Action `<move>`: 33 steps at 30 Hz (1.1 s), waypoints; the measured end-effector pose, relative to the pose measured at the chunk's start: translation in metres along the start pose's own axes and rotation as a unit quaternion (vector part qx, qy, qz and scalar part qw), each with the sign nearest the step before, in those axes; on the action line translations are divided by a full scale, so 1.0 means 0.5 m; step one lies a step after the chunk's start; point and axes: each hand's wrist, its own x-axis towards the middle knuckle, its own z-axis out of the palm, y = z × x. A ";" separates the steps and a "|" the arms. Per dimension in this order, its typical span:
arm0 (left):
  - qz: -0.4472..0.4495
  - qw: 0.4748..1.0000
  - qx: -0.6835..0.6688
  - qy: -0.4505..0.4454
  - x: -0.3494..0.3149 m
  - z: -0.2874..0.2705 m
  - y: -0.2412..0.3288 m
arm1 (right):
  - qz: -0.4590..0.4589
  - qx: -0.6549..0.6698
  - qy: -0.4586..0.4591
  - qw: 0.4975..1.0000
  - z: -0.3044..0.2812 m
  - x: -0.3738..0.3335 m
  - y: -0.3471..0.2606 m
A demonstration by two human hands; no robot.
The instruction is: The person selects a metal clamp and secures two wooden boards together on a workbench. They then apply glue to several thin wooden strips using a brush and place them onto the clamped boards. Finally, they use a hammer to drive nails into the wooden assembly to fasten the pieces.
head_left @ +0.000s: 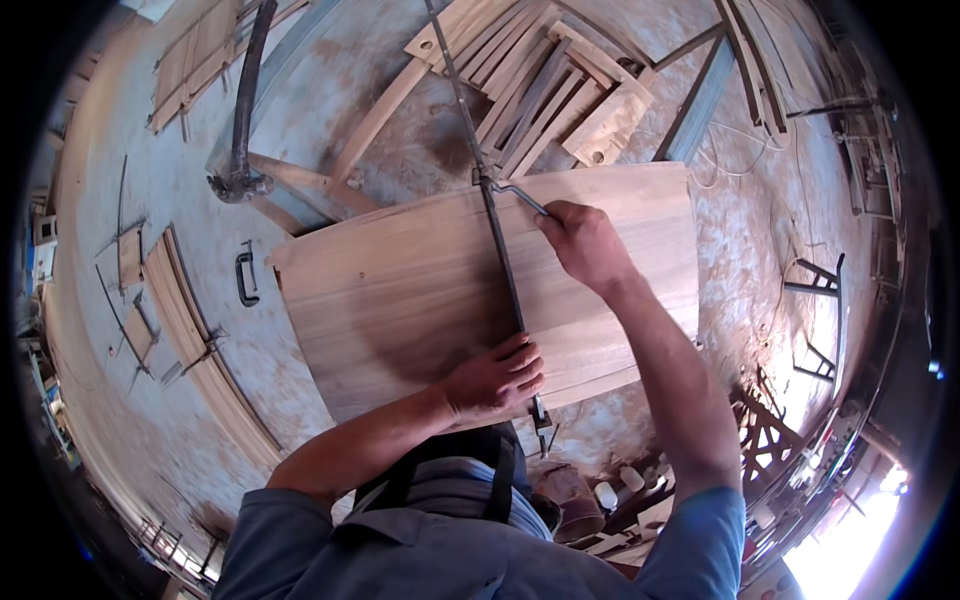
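Observation:
In front of me lies a wide wooden panel, with a long dark bar clamp running across it from its far edge to its near edge. Near the panel's front edge, my left hand has its fingers wrapped round the clamp's bar. My right hand is closed on a bent metal crank handle, which meets the clamp's jaw at the far edge. Below my left hand, the clamp's other end sticks out past the panel.
A hammer and a black C-clamp lie left of the panel. Beyond it are stacked wooden slats. Long clamped boards rest farther left. A bucket stands near me among scraps, and dark metal frames are at the right.

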 end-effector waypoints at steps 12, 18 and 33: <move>-0.006 1.000 -0.022 0.021 0.011 -0.007 0.007 | -0.174 -0.313 -0.042 0.933 -0.055 0.000 0.016; -0.009 1.000 -0.001 0.025 0.001 0.016 0.008 | 0.049 -0.065 0.022 0.996 -0.051 -0.201 0.000; 0.007 0.999 0.043 -0.014 0.030 -0.002 0.027 | 0.188 0.116 0.187 0.957 0.354 -0.757 0.014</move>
